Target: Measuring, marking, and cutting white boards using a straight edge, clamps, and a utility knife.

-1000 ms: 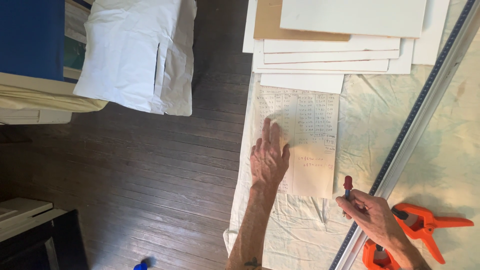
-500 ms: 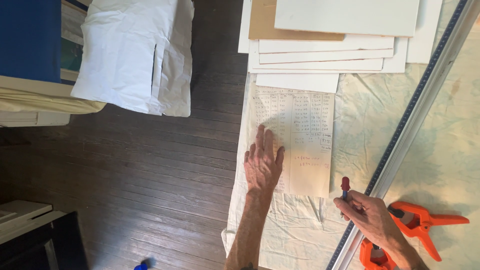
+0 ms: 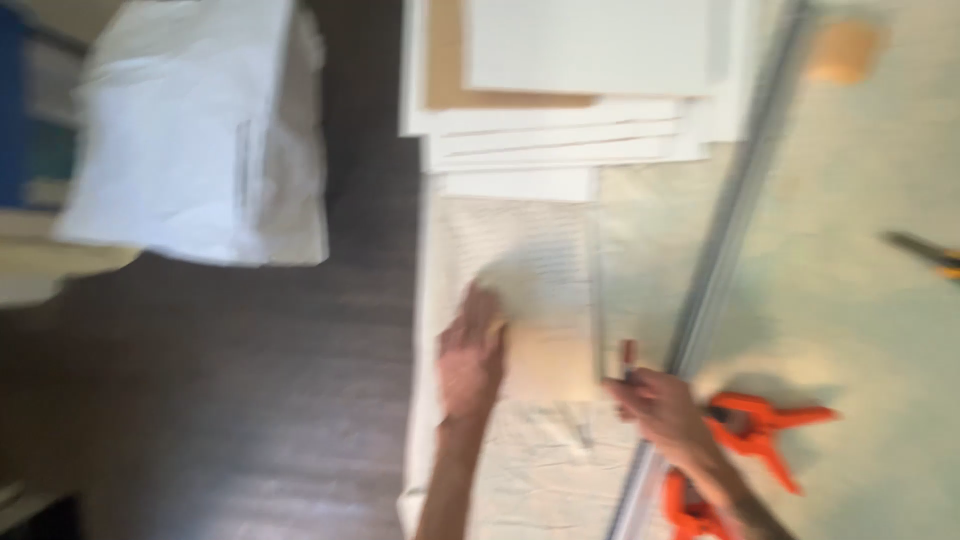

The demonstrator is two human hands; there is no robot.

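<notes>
- Two hands are seen at work on a pale, wrinkled cloth (image 3: pixel 860 330) that covers the table, laid there, it seems, to protect the surface; dark wooden floor (image 3: pixel 250 400) lies beyond the table's left edge.
- White bags or bundles (image 3: pixel 190 130) are piled on the floor at the upper left, well apart from the work.
- Several white boards with one brown sheet are stacked (image 3: pixel 570 90) at the table's far edge, near the sheet in hand, probably kept within reach.
- One long metal ruler (image 3: pixel 730 230) is laid aslant across the table, and orange clamps (image 3: pixel 760 430) sit at its near end, apparently to hold it fixed.
- One sheet of paper (image 3: pixel 540 300), faintly lined and tan at its near end, lies flat between the table's left edge and the ruler.
- Flat pressure is put on the sheet's left part by the left hand (image 3: pixel 470 355), fingers spread and closed on nothing, seemingly to keep it from slipping.
- A small tool with a reddish top (image 3: pixel 627 358) is pinched in the curled fingers of the right hand (image 3: pixel 660 410), at the sheet's right edge; the blur hides what kind of tool it is.
</notes>
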